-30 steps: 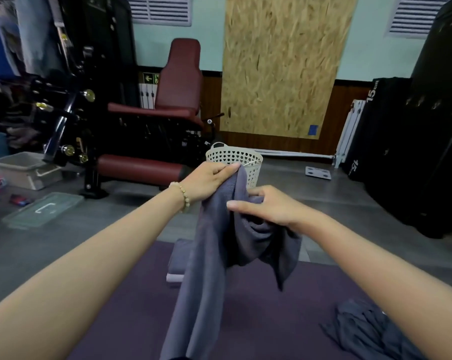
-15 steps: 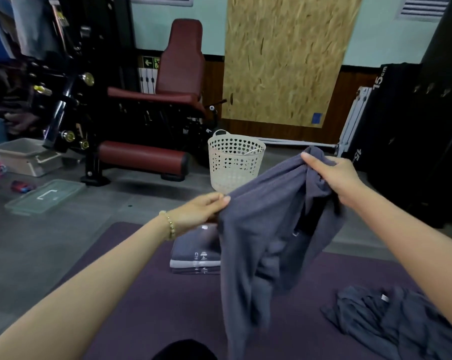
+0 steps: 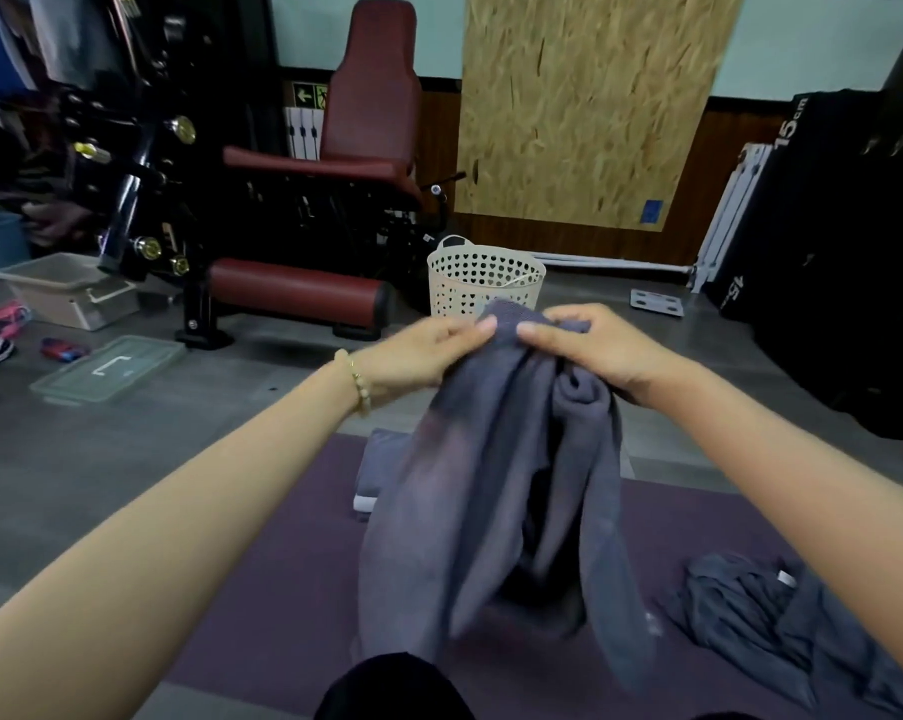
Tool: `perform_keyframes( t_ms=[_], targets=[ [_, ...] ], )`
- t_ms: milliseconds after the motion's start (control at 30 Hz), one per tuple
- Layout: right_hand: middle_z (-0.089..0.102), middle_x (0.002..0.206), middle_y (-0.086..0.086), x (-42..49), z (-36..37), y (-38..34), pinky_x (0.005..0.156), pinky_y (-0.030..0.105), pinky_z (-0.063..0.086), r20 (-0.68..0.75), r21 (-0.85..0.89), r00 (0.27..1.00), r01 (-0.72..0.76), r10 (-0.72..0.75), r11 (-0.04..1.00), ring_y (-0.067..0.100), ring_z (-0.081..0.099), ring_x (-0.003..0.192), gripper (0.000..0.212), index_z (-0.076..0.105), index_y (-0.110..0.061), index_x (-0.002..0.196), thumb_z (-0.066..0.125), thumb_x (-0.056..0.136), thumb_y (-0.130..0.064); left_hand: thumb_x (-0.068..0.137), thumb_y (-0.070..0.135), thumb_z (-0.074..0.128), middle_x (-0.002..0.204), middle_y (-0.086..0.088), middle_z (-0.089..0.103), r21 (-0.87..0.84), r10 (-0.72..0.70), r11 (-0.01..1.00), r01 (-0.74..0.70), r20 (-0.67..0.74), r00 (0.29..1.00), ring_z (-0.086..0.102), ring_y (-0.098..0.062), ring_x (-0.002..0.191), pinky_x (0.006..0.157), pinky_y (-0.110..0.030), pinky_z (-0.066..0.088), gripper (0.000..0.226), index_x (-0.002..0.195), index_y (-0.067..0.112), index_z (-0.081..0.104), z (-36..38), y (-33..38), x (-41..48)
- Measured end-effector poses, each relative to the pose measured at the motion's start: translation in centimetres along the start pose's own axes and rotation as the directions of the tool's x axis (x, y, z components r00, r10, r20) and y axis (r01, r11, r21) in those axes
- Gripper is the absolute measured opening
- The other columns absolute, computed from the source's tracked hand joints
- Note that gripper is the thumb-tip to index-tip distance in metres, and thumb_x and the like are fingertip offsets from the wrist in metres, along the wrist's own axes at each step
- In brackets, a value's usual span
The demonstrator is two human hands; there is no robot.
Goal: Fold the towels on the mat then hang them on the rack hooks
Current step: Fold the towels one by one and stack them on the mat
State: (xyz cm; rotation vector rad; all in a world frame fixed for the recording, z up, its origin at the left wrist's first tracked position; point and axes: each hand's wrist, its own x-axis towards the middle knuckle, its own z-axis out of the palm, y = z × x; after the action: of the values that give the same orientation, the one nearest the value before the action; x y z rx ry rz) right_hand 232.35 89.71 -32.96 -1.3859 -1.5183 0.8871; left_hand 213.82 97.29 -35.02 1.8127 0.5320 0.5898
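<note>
Both hands are up in front of me, close together w/ only a bit of cloth between them. My left hand (image 3: 413, 356) pinches the top edge of the towel (image 3: 491, 485) btwn thumb and fingers. My right hand (image 3: 595, 350) has its fingers curled over a bunched clump of the same edge. The towel hangs off them in deep vertical folds. Its bottom end is low over the mat (image 3: 262, 589) but blurred, so I can't tell if it touches. Behind it a folded stack (image 3: 382, 459) sits at the mat's far edge. One more crumpled towel (image 3: 761, 615) lies on the mat to my right, well apart. No rack or hooks in view.

The step, as I read it, is finding the corners so the towel opens flat before folding. The left pinch is prob on a corner, so I hold it firm. The right should loosen its clump and slide along the hem to the next corner, not grab mid-cloth. Then I spread my arms, give one shake so the folds drop out, and lay it on bare mat near me, clear of the stack and the crumpled towel. I match edges before each fold, else it'll hang lopsided.
</note>
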Motion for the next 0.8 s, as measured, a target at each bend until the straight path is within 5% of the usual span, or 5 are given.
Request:
perform_keyframes(
  t_ms=[133, 233, 333, 500, 800],
  targets=[
    [0.072, 0.074, -0.002, 0.4, -1.9, 0.9, 0.068, 0.019, 0.055, -0.124, 0.366, 0.991, -0.001, 0.05, 0.931, 0.007, 0.067, 0.07, 0.025, 0.064, -0.014, 0.086, 0.063, 0.073, -0.034, 0.084, 0.044, 0.061, 0.102, 0.01, 0.071, 0.115, -0.292, 0.955, 0.273, 0.211, 0.933, 0.066, -0.004, 0.095, 0.081, -0.017, 0.051, 0.034, 0.106, 0.019, 0.066, 1.0, -5.3, -3.3],
    [0.072, 0.072, -0.003, 0.6, -5.3, 2.3, 0.067, 0.019, 0.055, -0.324, 0.413, 0.938, 0.025, 0.121, 0.911, 0.008, 0.067, 0.068, 0.037, 0.064, -0.018, 0.082, 0.075, 0.06, -0.046, 0.074, 0.067, 0.063, 0.117, 0.003, 0.068, 0.084, -0.339, 0.941, 0.329, 0.2, 0.919, 0.062, -0.015, 0.113, 0.1, -0.031, 0.045, 0.065, 0.117, 0.019, 0.065, -1.3, -9.2, -4.8],
    [0.061, 0.08, 0.007, 0.4, -7.8, 5.7, 0.075, 0.03, 0.048, -0.43, 0.22, 0.882, -0.105, 0.193, 0.97, 0.017, 0.058, 0.074, 0.07, 0.06, -0.018, 0.085, 0.084, 0.039, -0.065, 0.067, 0.078, 0.059, 0.118, -0.003, 0.067, 0.038, -0.336, 0.942, 0.334, 0.068, 0.939, 0.06, -0.022, 0.115, 0.105, -0.034, 0.04, 0.081, 0.118, 0.014, 0.065, -4.5, -10.8, -5.5],
    [0.037, 0.063, 0.006, 1.0, -6.7, 11.5, 0.06, 0.03, 0.028, -0.512, 0.024, 0.833, -0.231, 0.21, 0.973, 0.017, 0.038, 0.062, 0.045, 0.041, -0.018, 0.06, 0.073, 0.079, -0.043, 0.092, 0.046, 0.052, 0.074, 0.007, 0.062, 0.162, -0.34, 0.915, 0.369, -0.182, 0.923, 0.054, -0.005, 0.072, 0.073, -0.018, 0.041, 0.035, 0.073, 0.017, 0.059, -8.2, -12.3, -4.0],
    [0.052, 0.075, 0.007, 9.4, -7.4, 13.2, 0.065, 0.024, 0.038, -0.682, 0.077, 0.725, -0.061, 0.098, 0.995, 0.017, 0.046, 0.075, 0.03, 0.06, -0.009, 0.076, 0.07, 0.085, -0.036, 0.09, 0.02, 0.063, 0.069, 0.009, 0.055, 0.245, 0.017, 0.956, 0.163, -0.597, 0.802, 0.048, 0.015, 0.052, 0.062, 0.0, 0.036, 0.023, 0.068, 0.02, 0.055, -13.3, -10.1, 4.8]
  ],
)
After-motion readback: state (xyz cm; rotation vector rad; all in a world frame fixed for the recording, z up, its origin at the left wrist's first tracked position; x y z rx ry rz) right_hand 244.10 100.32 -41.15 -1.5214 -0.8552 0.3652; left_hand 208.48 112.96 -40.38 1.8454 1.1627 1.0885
